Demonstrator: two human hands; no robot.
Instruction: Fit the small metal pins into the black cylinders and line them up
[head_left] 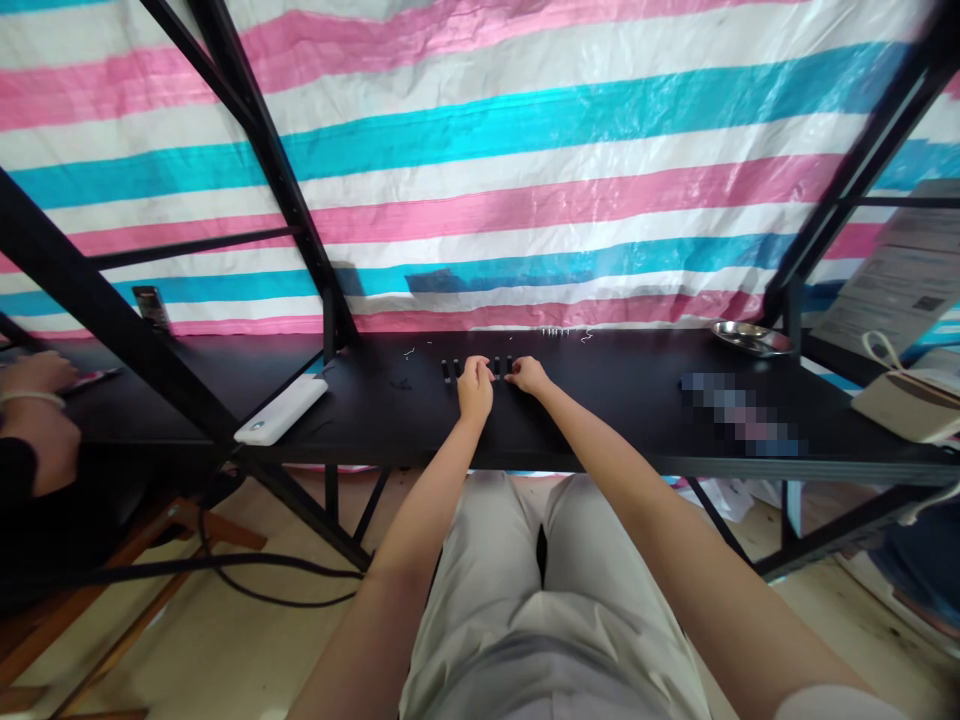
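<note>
Several small black stick-like pieces (445, 371) with pale ends stand or lie in a short row on the black tabletop (600, 400). My left hand (475, 386) rests over the middle of this row, its fingers bent together and covering part of it. Whatever may be between those fingers is hidden. Just to its right, my right hand (531, 376) has thumb and fingertips closed at the rightmost black piece (509, 365). One more black piece (496, 368) shows in the narrow gap between both hands.
Small white bits (556, 332) lie along the back edge, before a striped plastic sheet (562, 200). A white power bank-like box (282, 410) lies left. A metal dish (751, 339), a blurred-out item (739, 413) and a beige box (911, 402) are right. Another person's hand (37, 375) is far left.
</note>
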